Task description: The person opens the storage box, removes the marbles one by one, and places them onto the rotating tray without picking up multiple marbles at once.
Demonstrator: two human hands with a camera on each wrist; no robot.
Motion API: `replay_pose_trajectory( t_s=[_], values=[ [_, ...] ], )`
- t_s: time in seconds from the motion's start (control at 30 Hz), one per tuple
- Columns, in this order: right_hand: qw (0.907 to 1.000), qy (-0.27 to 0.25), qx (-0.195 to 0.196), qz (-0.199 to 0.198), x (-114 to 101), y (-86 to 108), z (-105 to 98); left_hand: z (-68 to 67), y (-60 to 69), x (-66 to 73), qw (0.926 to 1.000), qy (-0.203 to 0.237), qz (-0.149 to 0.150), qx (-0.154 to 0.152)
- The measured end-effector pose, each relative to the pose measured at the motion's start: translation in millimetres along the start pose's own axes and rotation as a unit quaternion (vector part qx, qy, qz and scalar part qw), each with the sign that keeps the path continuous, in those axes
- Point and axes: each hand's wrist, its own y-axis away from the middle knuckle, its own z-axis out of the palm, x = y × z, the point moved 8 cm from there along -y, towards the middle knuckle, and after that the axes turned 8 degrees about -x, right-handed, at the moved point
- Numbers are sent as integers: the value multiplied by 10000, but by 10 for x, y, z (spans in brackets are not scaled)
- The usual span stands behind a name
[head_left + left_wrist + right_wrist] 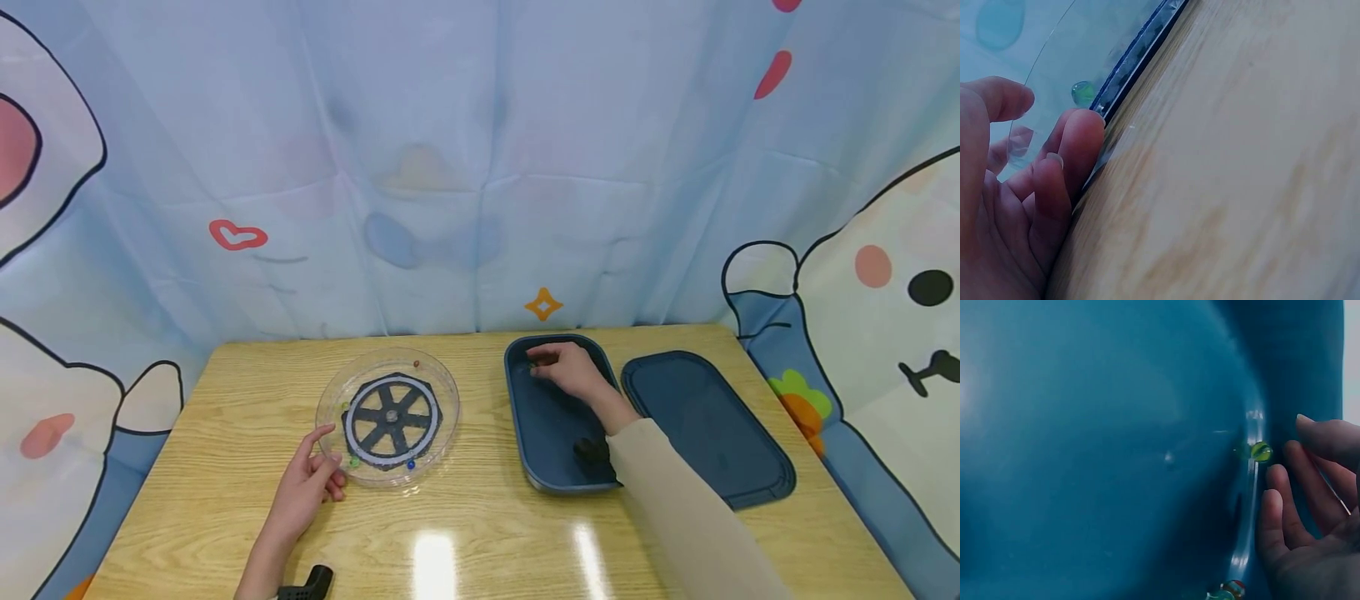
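In the head view, my left hand [303,479] holds the near-left rim of a clear round dish [442,442]. One finger shows through its clear wall in the left wrist view. A dark spoked wheel [392,417] with a pale ring is in the dish. Around it lie a green marble [1083,93], a blue marble [411,464], a reddish marble [417,363] and a yellowish one [345,406]. My right hand [570,368] reaches into a dark blue tray [543,442], fingers apart. Just beyond the fingertips, a yellow-green marble [1261,452] rests at the tray's inner edge.
More marbles [1232,589] lie along the tray's edge in the right wrist view. A flat dark blue lid [705,425] lies right of the tray on the wooden table [465,533]. A printed curtain [420,167] hangs behind. Black wrist devices [307,583] show near both wrists.
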Motion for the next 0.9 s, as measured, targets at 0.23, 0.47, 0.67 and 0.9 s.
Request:
replay_pose_trajectory(
  t_s=[0.23, 0.47, 0.67, 0.9],
  values=[
    [9995, 329, -39, 5, 49, -52, 47, 13, 0, 1, 9999, 89, -49, -30],
    [9978, 649, -65, -83, 28, -73, 117, 4, -9, -5, 10000, 15, -58, 5],
    [9961, 871, -71, -102, 33, -89, 156, 12, 3, 12, 10000, 5, -83, -8],
    [9972, 728, -145, -48, 43, -83, 155, 11, -12, -10, 9998, 22, -201, -3]
  ],
)
